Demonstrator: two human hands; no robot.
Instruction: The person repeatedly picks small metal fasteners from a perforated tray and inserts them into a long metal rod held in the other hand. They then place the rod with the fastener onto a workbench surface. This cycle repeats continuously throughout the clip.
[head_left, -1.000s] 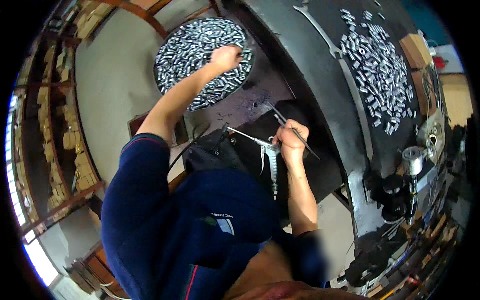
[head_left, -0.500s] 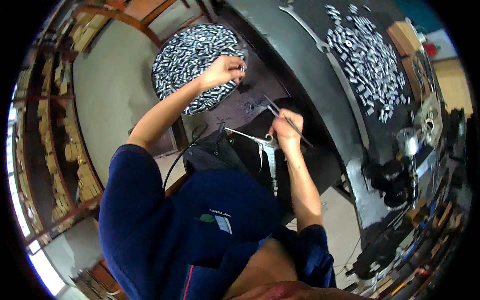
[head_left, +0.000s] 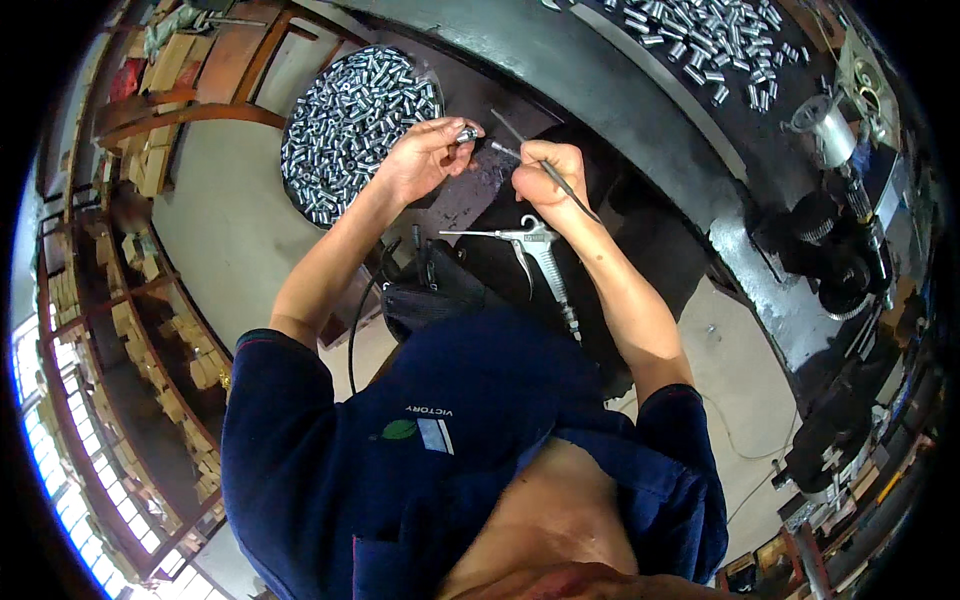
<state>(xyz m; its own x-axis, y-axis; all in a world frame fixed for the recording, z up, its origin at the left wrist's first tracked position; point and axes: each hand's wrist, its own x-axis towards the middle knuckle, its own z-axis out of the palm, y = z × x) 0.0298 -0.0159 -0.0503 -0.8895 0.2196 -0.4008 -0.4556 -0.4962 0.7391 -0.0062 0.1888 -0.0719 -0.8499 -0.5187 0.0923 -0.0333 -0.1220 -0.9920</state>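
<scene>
My left hand [head_left: 425,160] pinches a small shiny metal sleeve [head_left: 466,133] between thumb and fingertips, at the right edge of a round tub heaped with similar metal sleeves [head_left: 350,130]. Close by on the right, my right hand [head_left: 552,175] is closed around a thin dark rod [head_left: 560,180], which slants across the fist. A second slim tool with a silvery tip [head_left: 505,150] sticks out of the same hand toward the sleeve, apart from it. Below the hands, a silver air blow gun [head_left: 540,250] with a long nozzle lies over dark cloth on my lap.
A dark workbench [head_left: 600,90] runs along the right, with a pile of loose metal sleeves [head_left: 700,40] on it. Bench machinery [head_left: 840,240] stands farther right. A wooden chair [head_left: 240,60] is behind the tub, and shelves with wooden blocks [head_left: 130,330] line the left.
My left hand has come away from over the tub toward my right hand, bringing the metal sleeve near the silvery tip. The whole view has shifted and turned.
</scene>
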